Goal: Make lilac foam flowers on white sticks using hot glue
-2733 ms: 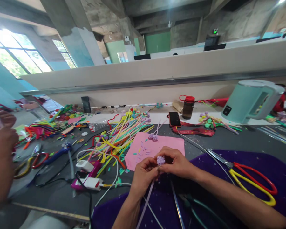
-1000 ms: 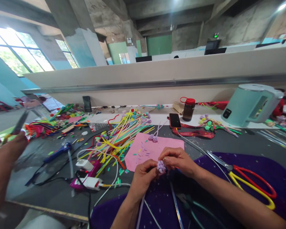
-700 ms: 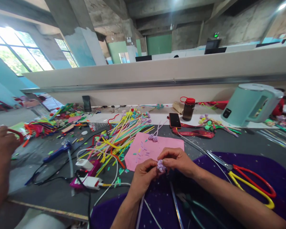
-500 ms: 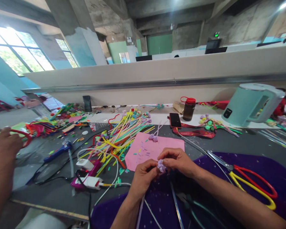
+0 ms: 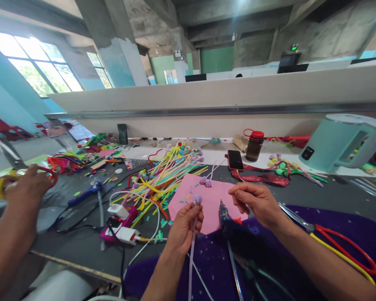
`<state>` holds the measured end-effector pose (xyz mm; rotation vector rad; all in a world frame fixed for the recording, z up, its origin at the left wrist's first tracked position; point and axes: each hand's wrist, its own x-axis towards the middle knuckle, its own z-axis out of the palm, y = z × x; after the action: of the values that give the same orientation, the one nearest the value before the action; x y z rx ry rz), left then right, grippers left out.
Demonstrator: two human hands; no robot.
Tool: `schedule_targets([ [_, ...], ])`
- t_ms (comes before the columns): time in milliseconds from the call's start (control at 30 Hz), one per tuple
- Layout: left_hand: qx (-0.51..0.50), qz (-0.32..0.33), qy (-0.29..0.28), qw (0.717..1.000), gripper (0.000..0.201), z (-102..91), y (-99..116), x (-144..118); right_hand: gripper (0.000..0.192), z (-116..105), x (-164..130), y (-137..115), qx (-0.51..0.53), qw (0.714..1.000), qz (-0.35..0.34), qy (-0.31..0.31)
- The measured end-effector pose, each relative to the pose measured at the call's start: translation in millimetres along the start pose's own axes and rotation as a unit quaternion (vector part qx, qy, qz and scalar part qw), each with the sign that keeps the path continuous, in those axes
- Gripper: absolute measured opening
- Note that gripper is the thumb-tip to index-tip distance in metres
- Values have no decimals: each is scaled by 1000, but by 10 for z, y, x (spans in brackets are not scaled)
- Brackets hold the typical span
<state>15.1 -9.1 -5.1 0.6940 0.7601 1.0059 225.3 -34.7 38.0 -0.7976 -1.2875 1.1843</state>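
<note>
My left hand (image 5: 188, 221) pinches a small lilac flower of fuzzy pipe cleaner (image 5: 197, 199) just beneath its head. The pale lilac stem (image 5: 192, 259) hangs down below the fingers. My right hand (image 5: 258, 202) is apart from the flower, fingers loosely bent, with nothing visible in them. Just below and left of it a dark blue glue gun (image 5: 225, 217) points its nozzle up, over the near edge of a pink sheet (image 5: 213, 213). Another lilac flower (image 5: 205, 182) lies on the far part of that sheet.
Scissors (image 5: 341, 246) lie right on purple cloth (image 5: 303, 213), near dark-handled pliers (image 5: 263, 276). Pipe cleaners (image 5: 169, 175) and a power strip (image 5: 122, 228) lie left. Behind stand a bottle (image 5: 255, 146) and kettle (image 5: 335, 142). Another person's hand (image 5: 26, 188) holds scissors far left.
My hands have parted: the left moved up and left with the flower, the right moved right and off it. The glue gun now shows between them. The other person's hands moved further into view.
</note>
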Motion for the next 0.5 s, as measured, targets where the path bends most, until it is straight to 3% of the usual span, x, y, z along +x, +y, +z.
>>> schedule_targets([
  [233, 41, 6, -8, 999, 19, 37, -18, -40, 20, -19, -6, -27, 2, 999, 24, -39],
  [500, 80, -12, -46, 996, 19, 15, -31, -67, 14, 148, 8, 40, -104, 989, 90, -47],
])
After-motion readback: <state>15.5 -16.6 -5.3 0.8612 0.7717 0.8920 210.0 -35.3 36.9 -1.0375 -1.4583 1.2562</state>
